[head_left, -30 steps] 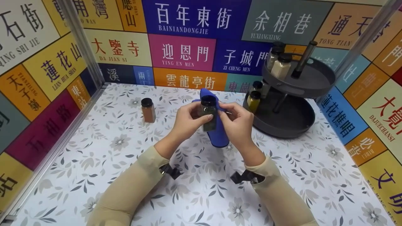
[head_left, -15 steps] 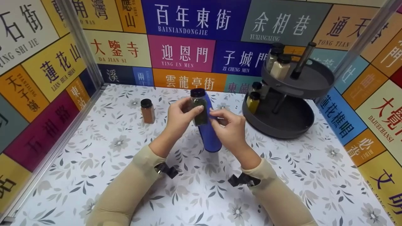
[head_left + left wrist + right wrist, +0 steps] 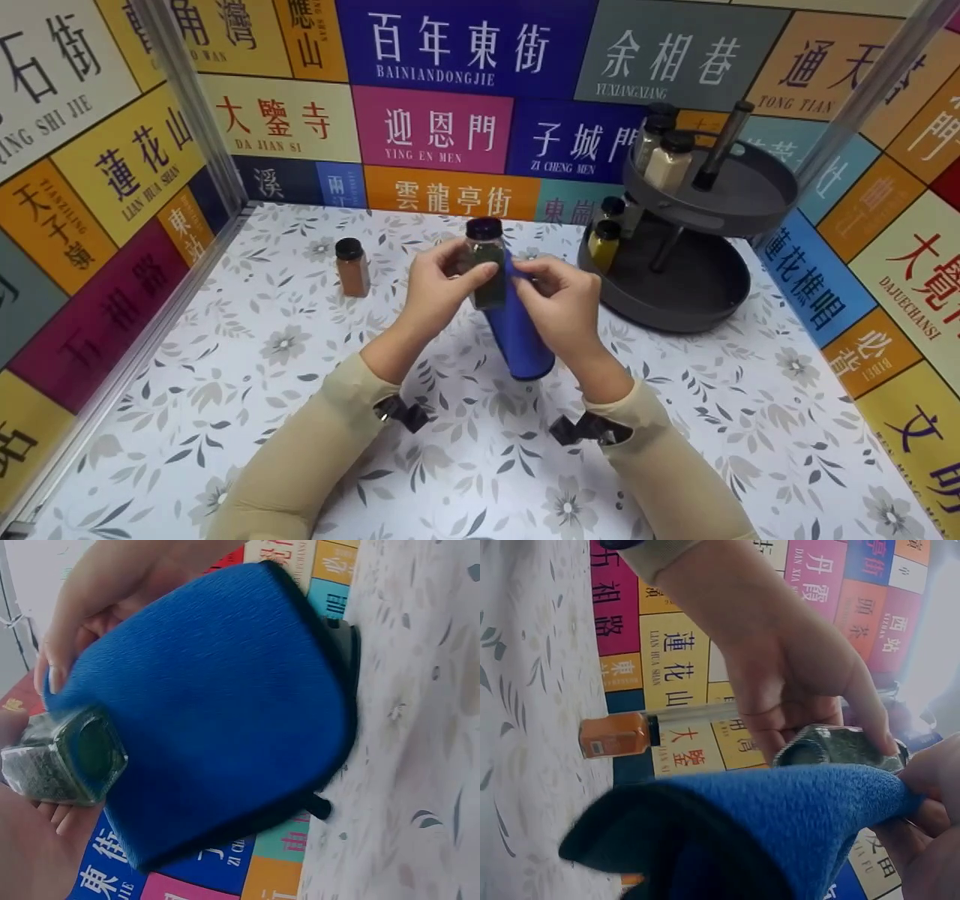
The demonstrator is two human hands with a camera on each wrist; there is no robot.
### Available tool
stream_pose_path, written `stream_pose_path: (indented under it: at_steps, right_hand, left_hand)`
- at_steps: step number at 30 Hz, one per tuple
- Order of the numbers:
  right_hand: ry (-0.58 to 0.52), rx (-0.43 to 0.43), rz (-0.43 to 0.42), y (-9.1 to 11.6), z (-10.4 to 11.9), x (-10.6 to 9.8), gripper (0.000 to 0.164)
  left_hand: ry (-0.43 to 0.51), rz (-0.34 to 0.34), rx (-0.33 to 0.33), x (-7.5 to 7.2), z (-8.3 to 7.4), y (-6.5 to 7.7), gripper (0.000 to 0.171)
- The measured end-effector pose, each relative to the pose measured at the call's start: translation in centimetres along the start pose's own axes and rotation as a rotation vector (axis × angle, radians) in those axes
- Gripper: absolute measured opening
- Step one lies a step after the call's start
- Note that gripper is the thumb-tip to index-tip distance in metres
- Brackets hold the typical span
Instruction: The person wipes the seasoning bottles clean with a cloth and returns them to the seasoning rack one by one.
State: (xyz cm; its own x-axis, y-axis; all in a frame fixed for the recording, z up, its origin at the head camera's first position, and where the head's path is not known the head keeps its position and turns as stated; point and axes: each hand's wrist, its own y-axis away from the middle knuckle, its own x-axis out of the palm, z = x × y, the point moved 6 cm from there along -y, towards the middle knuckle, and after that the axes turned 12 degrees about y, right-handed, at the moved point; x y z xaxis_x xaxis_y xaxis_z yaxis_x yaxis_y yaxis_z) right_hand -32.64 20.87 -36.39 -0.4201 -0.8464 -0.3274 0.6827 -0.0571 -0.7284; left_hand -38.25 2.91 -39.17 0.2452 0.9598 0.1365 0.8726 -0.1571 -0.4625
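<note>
My left hand point(image 3: 442, 289) grips a square glass spice jar point(image 3: 491, 294) with a black lid and dark green flakes inside, held upright above the table. The thumb lies across the front of the jar. In the left wrist view the base of the jar point(image 3: 91, 754) is against or close to a blue cloth point(image 3: 225, 705) with dark edging. The right hand point(image 3: 564, 300) pinches the cloth's upper end between thumb and fingers, beside the jar. From there the cloth point(image 3: 802, 810) hangs down, its lower edge open in a curve in the right wrist view.
A jar of orange-brown powder point(image 3: 352, 270) with a black lid stands upright on the left of the flower-patterned table point(image 3: 285, 420). A dark two-tier round rack point(image 3: 690, 307) stands at the back right, with several spice jars on its tiers. Sign-covered walls enclose the back and sides.
Hands, jar and cloth shifted left, then partly back right. The cloth's upper flap, which stood above the jar's lid a second ago, is now lower, beside and behind the jar.
</note>
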Motion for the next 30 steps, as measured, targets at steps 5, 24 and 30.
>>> stream_pose_path:
  at_steps: [5,24,30]
  right_hand:
    - [-0.026,0.017,-0.054,-0.5,-0.5,-1.0,0.014]
    - [-0.021,-0.038,0.092,1.3,0.0,2.4,0.017]
    - [-0.022,0.012,0.080,1.4,-0.4,2.4,0.018]
  left_hand:
    - [-0.015,0.083,-0.070,1.2,1.0,0.4,0.034]
    - [-0.018,-0.135,-0.039,-2.3,-1.0,-0.9,0.033]
    - [-0.030,-0.140,-0.037,-2.1,-1.0,-0.8,0.031]
